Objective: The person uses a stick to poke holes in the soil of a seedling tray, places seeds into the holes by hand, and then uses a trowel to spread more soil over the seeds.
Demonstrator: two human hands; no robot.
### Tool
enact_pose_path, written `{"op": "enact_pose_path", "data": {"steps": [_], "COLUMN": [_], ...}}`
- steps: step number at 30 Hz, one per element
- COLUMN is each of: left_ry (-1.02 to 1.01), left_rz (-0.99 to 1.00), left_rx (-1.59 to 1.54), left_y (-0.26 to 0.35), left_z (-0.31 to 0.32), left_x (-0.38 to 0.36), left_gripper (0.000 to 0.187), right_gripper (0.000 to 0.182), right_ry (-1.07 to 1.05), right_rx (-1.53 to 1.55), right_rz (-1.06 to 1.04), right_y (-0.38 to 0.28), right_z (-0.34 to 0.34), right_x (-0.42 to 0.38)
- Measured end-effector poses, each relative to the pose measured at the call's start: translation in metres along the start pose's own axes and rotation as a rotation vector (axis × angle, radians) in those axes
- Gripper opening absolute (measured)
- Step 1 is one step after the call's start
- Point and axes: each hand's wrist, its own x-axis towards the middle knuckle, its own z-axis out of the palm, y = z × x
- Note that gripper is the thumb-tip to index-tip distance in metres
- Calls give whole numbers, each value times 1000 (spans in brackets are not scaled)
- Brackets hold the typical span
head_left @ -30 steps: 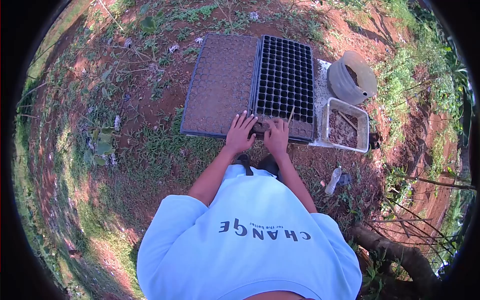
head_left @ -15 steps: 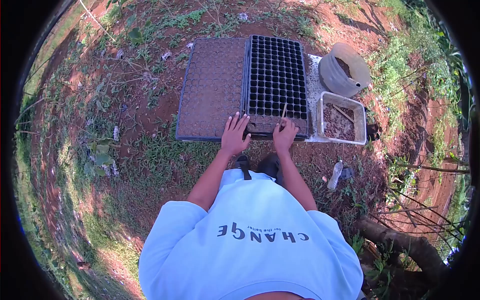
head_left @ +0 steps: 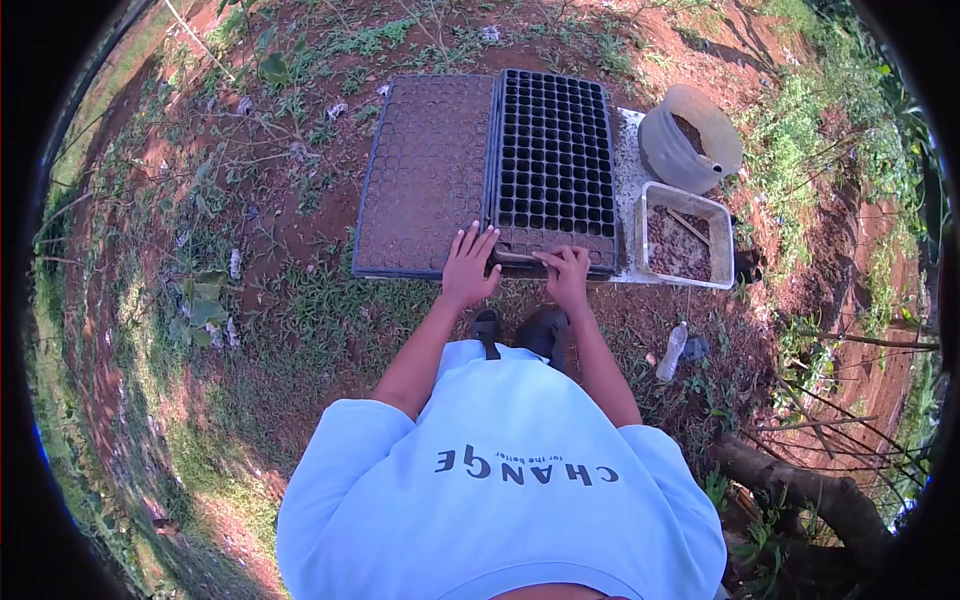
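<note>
My left hand (head_left: 468, 268) lies with its fingers spread over the lower right corner of a soil-filled seedling tray (head_left: 425, 170). Beside that tray is a black seedling tray (head_left: 556, 150), whose upper cells are hollow and whose rows nearest me hold brown soil. My right hand (head_left: 567, 276) is closed on a thin wooden stick (head_left: 518, 257) at the near edge of the black tray. The stick lies nearly level over the soil, its far end pointing left towards my left hand. The fingertips gripping it are partly hidden.
Right of the trays, a white board (head_left: 628, 160) supports a cut plastic container (head_left: 690, 140) with soil inside and a white rectangular tub (head_left: 728, 262) holding dark grainy material and a stick (head_left: 688, 226). A plastic bottle (head_left: 671, 352) lies on the ground. Branches (head_left: 800, 480) are at lower right.
The stick in my right hand has swung from nearly upright to nearly level, pointing left. My right hand has turned and dipped slightly, while my left hand has stayed in place.
</note>
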Motion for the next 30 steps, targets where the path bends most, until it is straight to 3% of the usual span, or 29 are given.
{"op": "enact_pose_path", "data": {"steps": [4, 11, 17, 22, 30], "left_ry": [-4, 2, -6, -18, -20], "left_rz": [-4, 5, 9, -3, -1], "left_rx": [-5, -20, -22, -21, -25], "left_y": [0, -1, -2, -3, -4], "left_z": [-1, 0, 0, 1, 3], "left_x": [0, -1, -1, -1, -2], "left_gripper": [68, 69, 70, 70, 71], "right_gripper": [40, 43, 44, 37, 37], "right_ry": [-91, 19, -29, 91, 61], "right_rx": [-25, -130, -56, -122, -175], "right_rz": [-60, -11, -129, -3, -47], "right_y": [-1, -7, -13, -14, -9], "right_z": [-6, -3, -5, -2, -7], "right_x": [-3, -1, 1, 2, 8]}}
